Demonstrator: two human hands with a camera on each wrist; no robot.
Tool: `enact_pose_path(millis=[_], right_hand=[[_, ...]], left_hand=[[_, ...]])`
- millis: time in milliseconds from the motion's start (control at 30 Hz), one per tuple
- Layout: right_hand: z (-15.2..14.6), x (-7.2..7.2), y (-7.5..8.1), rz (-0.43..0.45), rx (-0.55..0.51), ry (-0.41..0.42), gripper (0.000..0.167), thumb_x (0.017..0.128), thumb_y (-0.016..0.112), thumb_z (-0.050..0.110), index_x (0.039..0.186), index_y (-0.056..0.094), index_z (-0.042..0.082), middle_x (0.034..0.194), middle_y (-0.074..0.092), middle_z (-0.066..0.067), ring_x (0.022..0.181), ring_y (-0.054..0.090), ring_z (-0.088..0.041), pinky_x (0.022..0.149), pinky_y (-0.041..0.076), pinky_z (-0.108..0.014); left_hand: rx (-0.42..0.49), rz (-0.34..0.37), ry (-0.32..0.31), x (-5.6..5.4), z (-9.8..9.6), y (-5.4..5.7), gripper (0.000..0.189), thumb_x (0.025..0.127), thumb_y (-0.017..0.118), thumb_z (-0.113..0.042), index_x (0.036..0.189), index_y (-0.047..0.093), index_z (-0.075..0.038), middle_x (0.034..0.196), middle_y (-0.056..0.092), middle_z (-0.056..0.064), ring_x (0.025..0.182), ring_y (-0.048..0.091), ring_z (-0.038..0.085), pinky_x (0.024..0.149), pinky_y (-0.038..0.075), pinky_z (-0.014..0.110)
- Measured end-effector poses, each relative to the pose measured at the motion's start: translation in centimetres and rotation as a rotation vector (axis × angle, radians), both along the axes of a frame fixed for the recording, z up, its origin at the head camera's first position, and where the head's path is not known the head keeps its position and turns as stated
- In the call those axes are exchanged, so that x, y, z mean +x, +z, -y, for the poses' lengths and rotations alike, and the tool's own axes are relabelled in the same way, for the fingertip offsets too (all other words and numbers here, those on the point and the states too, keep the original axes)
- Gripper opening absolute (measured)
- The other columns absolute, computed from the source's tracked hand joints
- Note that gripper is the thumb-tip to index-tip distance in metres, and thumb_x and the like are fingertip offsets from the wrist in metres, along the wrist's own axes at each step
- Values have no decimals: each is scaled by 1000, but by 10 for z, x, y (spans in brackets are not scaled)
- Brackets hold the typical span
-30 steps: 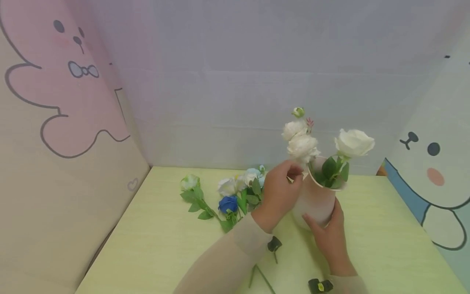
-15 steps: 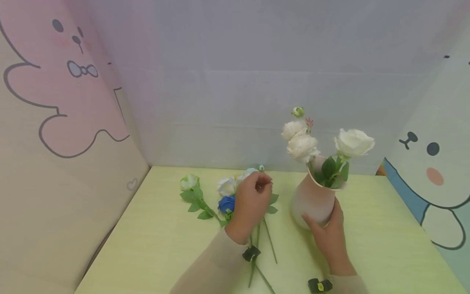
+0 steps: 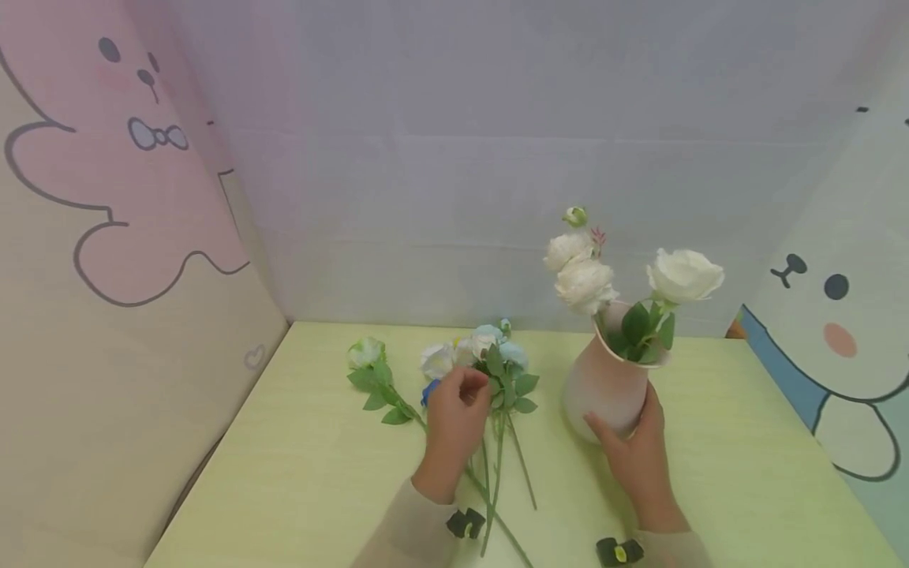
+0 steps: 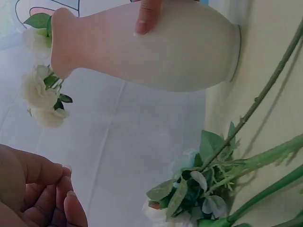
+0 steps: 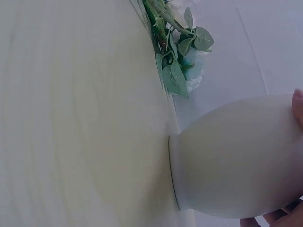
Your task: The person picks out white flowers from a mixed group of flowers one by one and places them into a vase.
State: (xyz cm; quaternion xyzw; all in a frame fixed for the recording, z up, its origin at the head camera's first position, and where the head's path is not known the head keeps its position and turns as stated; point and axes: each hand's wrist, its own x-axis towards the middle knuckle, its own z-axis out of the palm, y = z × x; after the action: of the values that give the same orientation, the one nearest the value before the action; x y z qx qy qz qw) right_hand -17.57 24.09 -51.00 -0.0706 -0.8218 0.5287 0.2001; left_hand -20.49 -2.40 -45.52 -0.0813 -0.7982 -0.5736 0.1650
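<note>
My right hand [image 3: 639, 457] grips the lower body of a pink-and-white vase [image 3: 607, 386], thumb on the near side and fingers round the right. Standing in the vase are a large white rose [image 3: 685, 276] and a stem of smaller white flowers [image 3: 585, 284]. My left hand [image 3: 454, 422] hovers over the flowers lying on the table, partly covering a blue rose [image 3: 429, 391]. Its fingers are loosely curled, thumb tip by the forefinger, with nothing between them in the left wrist view. Right of it lie green leaves [image 3: 524, 385] and pale blue flowers [image 3: 513, 355].
A white-green flower [image 3: 367, 353] with a leafy stem lies apart at the left on the yellow table [image 3: 284, 489]. Several bare stems [image 3: 521, 461] point toward the front edge. Cartoon-printed walls enclose the sides, and a plain pale wall [image 3: 440, 197] stands behind.
My left hand has drawn away from the white flowers at the vase's mouth, moving left and down over the flowers on the table. The right hand and vase have stayed put.
</note>
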Motion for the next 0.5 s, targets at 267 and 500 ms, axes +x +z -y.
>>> enact_pose_path(millis=[267, 500], right_hand=[[-1, -2, -4, -8, 5, 5, 108, 88, 84, 21, 165, 11, 10, 159, 27, -26, 143, 31, -44, 115, 26, -65], [-2, -2, -4, -4, 5, 3, 108, 88, 84, 22, 165, 10, 9, 159, 27, -26, 143, 31, -44, 116, 26, -64]], left_hand=[[-92, 42, 8, 11, 7, -28, 9, 94, 70, -5, 98, 72, -13, 92, 70, -3, 82, 63, 11, 73, 56, 29], [-137, 66, -29, 10, 5, -39, 12, 92, 69, -3, 101, 72, -9, 97, 70, -2, 86, 66, 14, 76, 57, 31]])
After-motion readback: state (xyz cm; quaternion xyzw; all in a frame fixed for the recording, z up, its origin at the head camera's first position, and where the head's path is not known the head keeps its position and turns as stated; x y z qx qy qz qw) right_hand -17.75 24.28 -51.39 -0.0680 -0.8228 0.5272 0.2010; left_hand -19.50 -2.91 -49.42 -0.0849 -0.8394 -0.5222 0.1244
